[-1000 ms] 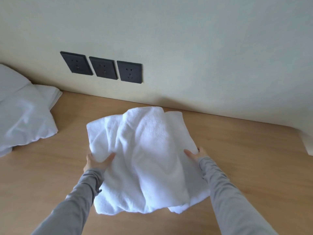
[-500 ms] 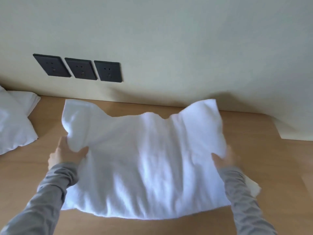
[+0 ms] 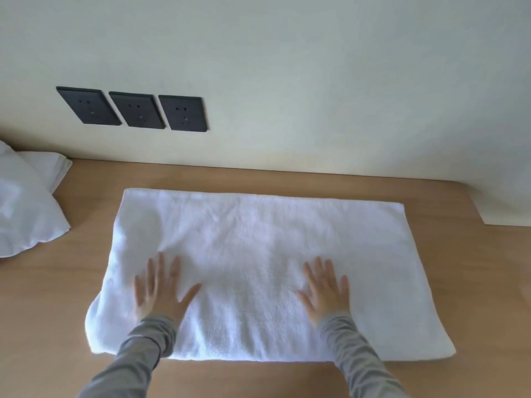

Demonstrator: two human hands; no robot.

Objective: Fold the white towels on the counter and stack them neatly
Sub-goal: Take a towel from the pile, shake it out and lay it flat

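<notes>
A white towel [image 3: 258, 254] lies spread flat as a wide rectangle on the wooden counter [image 3: 57, 311]. My left hand [image 3: 161, 288] rests palm down on its near left part, fingers straight and spread. My right hand [image 3: 326, 288] lies flat on the near right part in the same way. Neither hand grips the cloth. Both grey sleeves reach in from the bottom edge. More white cloth [image 3: 23, 214] is piled at the far left of the counter, with a folded stack [image 3: 54, 168] behind it.
A pale wall [image 3: 287, 81] runs along the back of the counter, with three dark socket plates [image 3: 135, 110] on it. A pale block [image 3: 505, 208] juts over the counter at the right. Bare wood shows around the towel.
The towel was held up and bunched, then stretched wide between my hands. Now it lies flat on the counter, and both hands have let go and rest open on top.
</notes>
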